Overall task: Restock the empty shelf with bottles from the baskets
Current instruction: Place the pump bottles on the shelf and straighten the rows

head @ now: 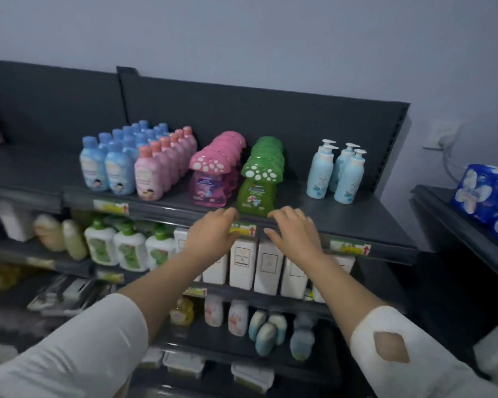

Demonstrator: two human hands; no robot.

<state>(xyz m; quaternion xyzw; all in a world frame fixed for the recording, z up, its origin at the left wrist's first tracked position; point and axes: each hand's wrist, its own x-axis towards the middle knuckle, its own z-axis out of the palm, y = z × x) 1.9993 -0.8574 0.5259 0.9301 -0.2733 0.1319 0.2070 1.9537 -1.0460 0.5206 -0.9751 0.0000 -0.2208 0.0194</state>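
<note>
On the dark top shelf (357, 216) stand, from the left, blue-capped bottles (118, 170) in two rows (too crowded for a sure count), six pink-capped bottles (148, 179), one file of pink mushroom bottles (210, 168), one file of green mushroom bottles (259, 172), and four pale blue pump bottles (347, 179). My left hand (213, 235) and my right hand (295, 232), both empty with fingers loosely spread, hover at the shelf's front edge, either side of the foremost green one; whether they touch it, I cannot tell.
</note>
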